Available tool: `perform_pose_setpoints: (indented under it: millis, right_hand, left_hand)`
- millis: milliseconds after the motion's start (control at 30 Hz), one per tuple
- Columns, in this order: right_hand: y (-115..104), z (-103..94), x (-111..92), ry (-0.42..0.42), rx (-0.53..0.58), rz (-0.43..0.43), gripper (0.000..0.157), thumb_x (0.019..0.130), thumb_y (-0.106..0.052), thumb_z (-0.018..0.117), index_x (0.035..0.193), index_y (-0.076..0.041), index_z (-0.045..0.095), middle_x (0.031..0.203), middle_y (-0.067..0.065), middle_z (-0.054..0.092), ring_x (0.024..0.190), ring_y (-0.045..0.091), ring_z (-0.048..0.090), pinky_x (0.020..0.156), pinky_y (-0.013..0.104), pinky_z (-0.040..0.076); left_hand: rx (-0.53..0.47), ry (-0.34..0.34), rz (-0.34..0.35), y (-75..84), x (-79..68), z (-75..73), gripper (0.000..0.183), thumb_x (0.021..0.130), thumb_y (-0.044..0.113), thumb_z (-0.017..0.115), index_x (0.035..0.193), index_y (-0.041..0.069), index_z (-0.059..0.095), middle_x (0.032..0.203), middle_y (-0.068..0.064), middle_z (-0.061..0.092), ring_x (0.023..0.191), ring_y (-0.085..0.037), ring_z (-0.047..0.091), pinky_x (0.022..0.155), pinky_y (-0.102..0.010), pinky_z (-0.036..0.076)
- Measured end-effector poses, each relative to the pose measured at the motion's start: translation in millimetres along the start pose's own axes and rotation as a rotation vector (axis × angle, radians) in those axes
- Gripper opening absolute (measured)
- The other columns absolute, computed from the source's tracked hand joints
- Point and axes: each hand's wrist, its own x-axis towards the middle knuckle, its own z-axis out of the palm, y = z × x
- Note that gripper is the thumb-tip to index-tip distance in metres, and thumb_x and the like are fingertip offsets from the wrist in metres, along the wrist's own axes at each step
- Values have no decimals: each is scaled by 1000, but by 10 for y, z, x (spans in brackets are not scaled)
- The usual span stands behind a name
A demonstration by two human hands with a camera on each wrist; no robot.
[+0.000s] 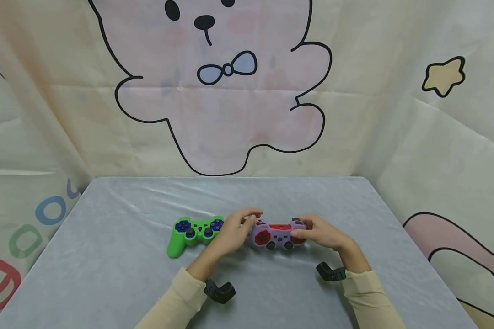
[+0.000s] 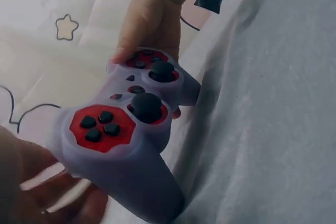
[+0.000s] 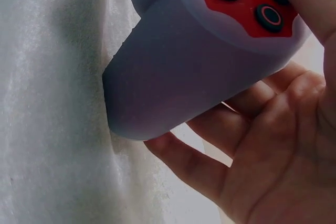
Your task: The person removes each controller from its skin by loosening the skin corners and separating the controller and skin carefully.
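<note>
A translucent purple game controller (image 1: 279,238) with red button panels and dark thumbsticks is tilted up at the middle of the table. My right hand (image 1: 324,233) grips its right end, the thumb over the red face near the round buttons (image 3: 269,17) and the other fingers behind the casing. Beside the opposite end is my left hand (image 1: 232,234), its fingers (image 2: 58,192) loosely spread along the controller's back edge. The controller's handle (image 3: 157,77) comes down right at the cloth. Left of it lies a green game controller (image 1: 176,242), partly covered by my left hand.
A pale grey-blue cloth covers the table (image 1: 119,274). Behind it hangs a curtain (image 1: 346,137) printed with a cartoon bear, with more printed cloth at both sides. Black wrist cameras (image 1: 220,292) sit on both wrists.
</note>
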Motion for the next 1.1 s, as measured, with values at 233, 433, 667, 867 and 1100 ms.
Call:
perform_pose_setpoints:
  millis: [233,433,667,867,1100]
  right_hand:
    - [-40,11,13,1,5,-4,14,99,-15,62,94,-2,65,75,-3,62,66,7,51,57,30,45]
    - [-47,31,8,-14,1,-6,13,99,-15,63,95,-2,66,76,-1,61,67,7,51,56,30,44]
    - [-47,31,4,-20,-6,-3,14,99,-15,62,98,-2,66,78,-2,62,67,4,51,57,30,44]
    - [-58,14,-2,-21,-4,11,14,99,-16,63,101,-3,67,80,-3,64,68,3,52,58,29,45]
    - [-54,9,-8,-24,-4,-1,13,98,-14,63,101,-2,67,79,-2,63,68,5,52,57,29,45]
  left_hand:
    - [-177,-104,-86,-73,53,-36,34,107,13,45,132,3,65,80,-1,57,52,-11,36,50,-24,37]
    - [-287,-44,-161,-84,49,-3,29,102,7,51,124,0,70,94,-7,66,58,-8,41,57,-25,46]
    - [-307,-105,-116,-126,46,-30,29,102,4,51,124,3,70,129,-15,68,81,-9,54,63,-24,51]
    - [-244,-153,-97,-136,52,-79,30,104,5,52,130,0,66,131,-16,67,68,-11,57,69,-33,57]
    - [-263,-193,-128,-158,68,-90,30,105,6,51,129,3,68,131,-17,66,68,-11,57,69,-30,54]
